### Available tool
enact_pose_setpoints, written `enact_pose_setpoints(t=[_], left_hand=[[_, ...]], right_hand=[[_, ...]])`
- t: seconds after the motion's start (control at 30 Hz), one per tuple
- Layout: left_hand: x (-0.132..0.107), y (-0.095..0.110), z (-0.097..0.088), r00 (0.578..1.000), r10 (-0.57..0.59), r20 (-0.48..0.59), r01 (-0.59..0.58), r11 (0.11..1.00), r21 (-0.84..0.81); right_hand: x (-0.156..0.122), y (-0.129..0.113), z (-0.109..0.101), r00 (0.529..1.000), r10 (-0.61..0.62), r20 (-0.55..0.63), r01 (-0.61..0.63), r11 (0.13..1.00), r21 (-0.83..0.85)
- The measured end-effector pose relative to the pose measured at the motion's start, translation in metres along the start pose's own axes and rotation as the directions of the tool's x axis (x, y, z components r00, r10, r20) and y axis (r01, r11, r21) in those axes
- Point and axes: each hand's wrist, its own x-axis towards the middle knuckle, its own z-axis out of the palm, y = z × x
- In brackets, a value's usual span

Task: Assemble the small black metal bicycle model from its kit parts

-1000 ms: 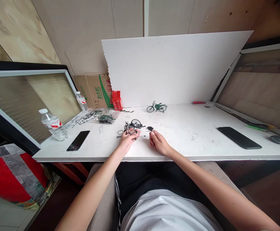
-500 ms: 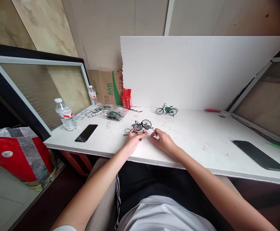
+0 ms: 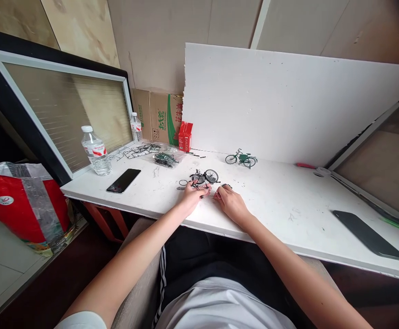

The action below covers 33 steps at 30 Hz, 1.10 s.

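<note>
Head view only. Black model bicycle [image 3: 204, 177], part built, sits on the white counter [image 3: 281, 201] near its front edge, middle of the scene, just beyond both hands. Left hand [image 3: 193, 195] rests on the counter with fingertips touching the near side of the model; whether it actually pinches a part is too small to tell. Right hand [image 3: 230, 203] lies just right of it, fingers curled near a tiny dark piece; grip unclear too. The two hands are close together, not touching.

Orientation: the model's long axis runs left-right, roughly parallel to the counter edge. One spoked wheel shows clearly at its right end; left end is a tangle of thin frame parts. Which end is the front I cannot tell.

Handling, as judgement: very light, stiff but fragile. Thin spokes and rods would bend or snap under a squeeze. Best held by the frame tubes or wheel rim between fingertips, not by the spokes. Small loose bits could slide easily on the smooth counter.

Around it: finished green bicycle [image 3: 241, 159] stands upright farther back. Far left of it are a parts bag [image 3: 165, 159], black parts sprues [image 3: 140, 151] and a red box [image 3: 185, 136]. Water bottle [image 3: 96, 151] and dark phone [image 3: 124, 180] lie at left, second phone [image 3: 369, 234] near right.
</note>
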Motion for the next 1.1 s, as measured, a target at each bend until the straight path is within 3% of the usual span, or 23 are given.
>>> enact_pose_setpoints(t=[0.2,0.37,0.67,0.87,0.97,1.1], left_hand=[[-0.003,0.003,0.004,1.0,-0.011,-0.02,0.011,1.0,-0.022],[-0.009,0.01,0.009,0.999,-0.033,-0.024,0.033,0.999,0.037],[-0.012,0.011,0.012,0.999,-0.034,0.002,0.034,0.997,0.074],[-0.014,0.017,0.012,0.989,-0.119,0.088,0.115,0.992,0.053],[-0.015,0.015,0.011,0.966,-0.185,0.182,0.188,0.982,-0.003],[-0.015,0.005,0.01,0.943,-0.2,0.267,0.216,0.976,-0.031]], right_hand=[[-0.001,0.001,-0.001,0.998,-0.048,-0.032,0.05,0.997,0.051],[-0.002,0.009,0.008,0.989,-0.093,-0.117,0.114,0.975,0.189],[-0.006,0.013,0.017,0.953,0.036,-0.301,0.126,0.856,0.501],[-0.004,0.011,0.013,0.907,0.056,-0.418,0.201,0.813,0.546],[-0.004,0.01,0.011,0.882,0.042,-0.469,0.249,0.805,0.539],[-0.005,0.006,0.007,0.881,0.02,-0.472,0.269,0.801,0.535]])
